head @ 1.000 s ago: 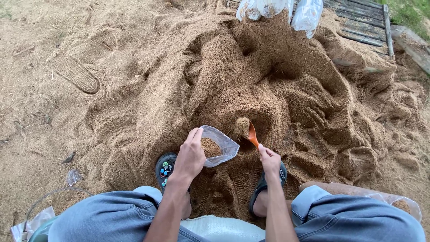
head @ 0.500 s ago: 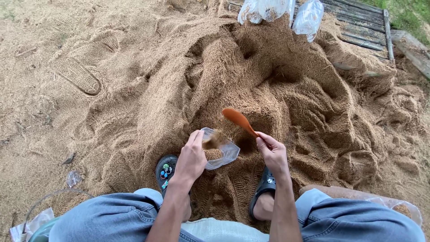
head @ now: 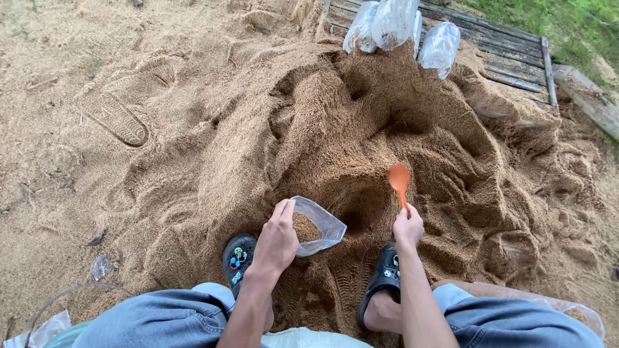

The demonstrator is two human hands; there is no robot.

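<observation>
My left hand [head: 277, 237] grips the rim of a small clear plastic bag [head: 319, 227] that is partly filled with brown husk-like material. My right hand [head: 408, 228] holds an orange spoon [head: 399, 181] by its handle, bowl raised and empty, to the right of the bag and above a hollow in the big brown pile [head: 361, 129]. Bag and spoon are apart. My feet in black clogs [head: 240, 256] rest at the pile's near edge.
Three filled clear bags [head: 394, 26] stand at the far side of the pile against a wooden pallet [head: 509, 51]. Another clear bag [head: 567, 312] lies by my right knee. Shoe prints mark the sandy ground [head: 116, 119] at left. Grass lies beyond the pallet.
The spoon tipped its load at the bag, then swung away to the right and up, now empty above the pile. My left hand still holds the bag in place.
</observation>
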